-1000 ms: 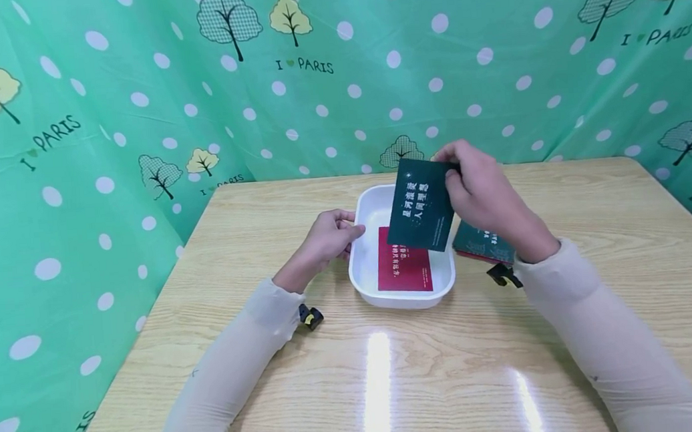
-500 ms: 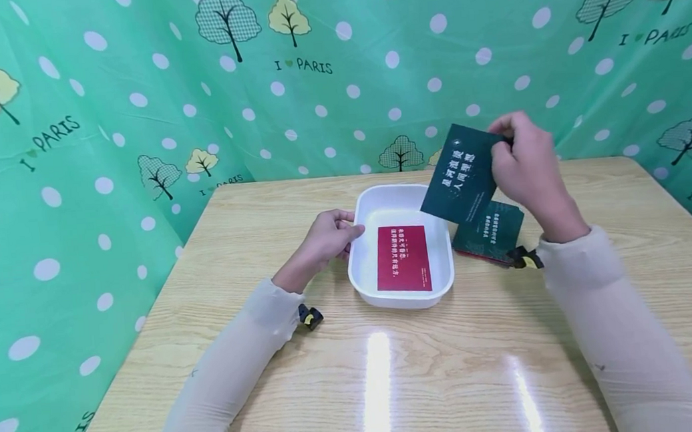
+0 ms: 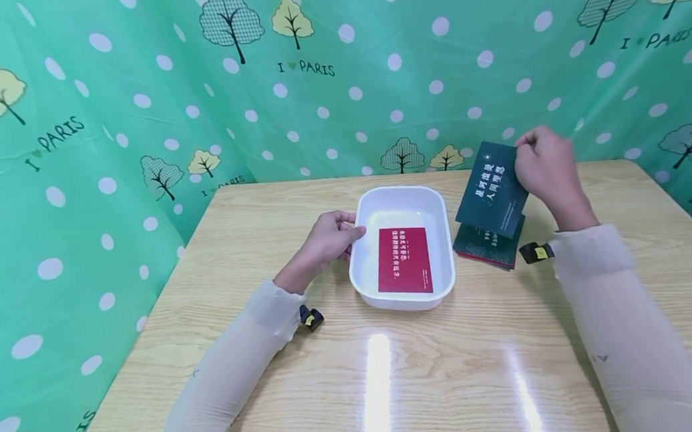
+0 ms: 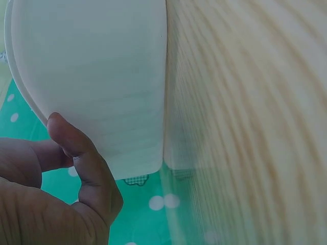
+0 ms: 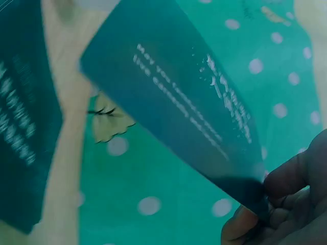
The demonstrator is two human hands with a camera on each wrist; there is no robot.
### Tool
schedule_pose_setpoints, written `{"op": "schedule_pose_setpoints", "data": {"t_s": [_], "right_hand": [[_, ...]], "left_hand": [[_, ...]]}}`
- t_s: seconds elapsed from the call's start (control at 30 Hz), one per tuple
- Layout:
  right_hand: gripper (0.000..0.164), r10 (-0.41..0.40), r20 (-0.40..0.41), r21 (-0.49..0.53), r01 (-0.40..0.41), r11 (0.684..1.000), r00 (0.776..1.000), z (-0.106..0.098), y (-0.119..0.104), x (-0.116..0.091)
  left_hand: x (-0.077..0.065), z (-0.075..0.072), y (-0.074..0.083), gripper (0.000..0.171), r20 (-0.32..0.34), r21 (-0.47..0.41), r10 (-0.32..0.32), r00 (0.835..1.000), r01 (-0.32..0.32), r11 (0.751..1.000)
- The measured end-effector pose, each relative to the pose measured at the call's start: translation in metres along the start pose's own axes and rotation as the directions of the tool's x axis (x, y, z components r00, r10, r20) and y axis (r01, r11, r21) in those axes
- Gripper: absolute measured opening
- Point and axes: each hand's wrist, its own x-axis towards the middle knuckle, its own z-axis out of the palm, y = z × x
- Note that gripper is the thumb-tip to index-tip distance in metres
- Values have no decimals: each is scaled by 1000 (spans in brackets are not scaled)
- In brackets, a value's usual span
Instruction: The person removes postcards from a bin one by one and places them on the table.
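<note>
A white plastic basin (image 3: 401, 202) stands on the table with a red card (image 3: 405, 269) lying flat inside. My left hand (image 3: 328, 236) holds its left rim, the thumb over the edge; the left wrist view shows the basin's outer wall (image 4: 97, 76) close up. In my right hand (image 3: 550, 168) a dark green card (image 3: 490, 189) with white lettering is pinched by one edge. That card hangs tilted over a stack of cards (image 3: 489, 249) right of the basin, hiding part of the stack. In the right wrist view, printed lines show on the held card (image 5: 163, 97).
A light wood table (image 3: 441, 370) carries everything, with glare streaks near its front. Behind and to the left hangs a green polka-dot curtain (image 3: 348, 75). Small black-and-yellow pieces (image 3: 311, 317) sit by both wrists.
My right hand has carried the green card rightwards, from over the basin to over the card stack, lowering it lately. The red card is fully uncovered. My left hand has stayed on the basin.
</note>
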Motion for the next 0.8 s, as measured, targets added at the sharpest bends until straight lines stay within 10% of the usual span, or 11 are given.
{"op": "schedule_pose_setpoints", "data": {"t_s": [0.43, 0.8], "right_hand": [[32, 12, 237, -80, 7, 997, 972, 21, 41, 10], [51, 35, 583, -182, 89, 979, 811, 27, 54, 14]], "left_hand": [[-1, 0, 1, 35, 8, 0, 2, 1000, -2, 1000], [-1, 0, 1, 34, 6, -3, 0, 1000, 0, 1000]]}}
